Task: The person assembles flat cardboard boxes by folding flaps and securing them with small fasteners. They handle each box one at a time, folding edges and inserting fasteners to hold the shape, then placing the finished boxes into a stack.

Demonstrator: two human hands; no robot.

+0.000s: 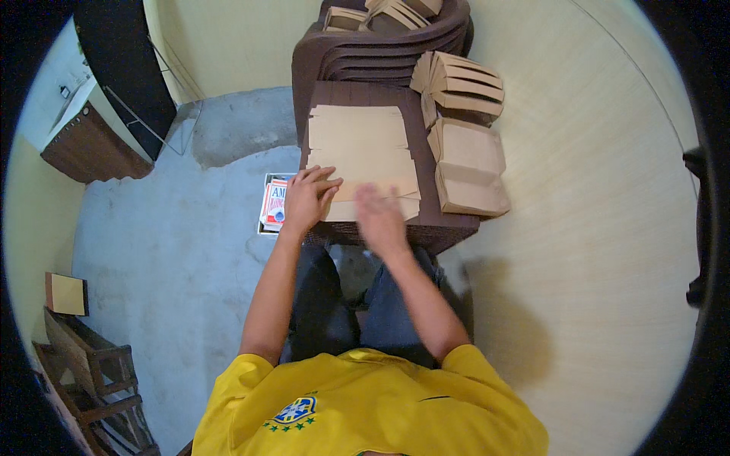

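Note:
A flat, tan cardboard box blank (361,137) with slits along its sides lies on a brown seat (414,106). Its near edge shows a folded strip. My left hand (306,199) rests at the blank's near left corner, fingers extended over the cardboard and apart from each other. Over the near part of the blank is my right hand (380,216), its fingers smeared by motion, so I cannot tell their pose. Nothing shows held in either hand.
Folded cardboard boxes (471,163) stand along the seat's right side, a slatted bundle of cardboard (464,80) behind them. More cardboard pieces (391,15) sit on the stacked brown chairs (380,53). A box of printed cards (272,209) is by my left hand. Wooden furniture (95,365) stands lower left.

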